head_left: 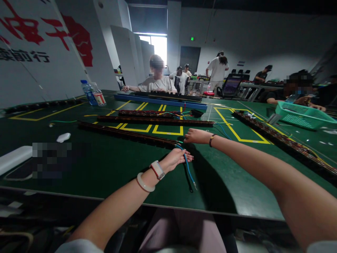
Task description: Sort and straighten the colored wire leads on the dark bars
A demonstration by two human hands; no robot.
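Observation:
My left hand [176, 159] is closed around a blue wire [187, 166] that trails toward me beside a black wire [187, 180] on the green table [105, 168]. My right hand [194, 135] rests with fingers curled at the right end of a long dark terminal strip [126, 134] that runs off to the left. Which part of the strip its fingers grip is hidden. Both wires come out of that strip end. A watch and a pale bangle sit on my left wrist, a dark bracelet on my right.
Two more dark strips [155, 120] lie farther back, another strip [284, 140] runs along the right. A teal basket [302, 116] is at the far right, two water bottles [93, 93] at the back left. A white object [63, 137] lies left. People sit opposite.

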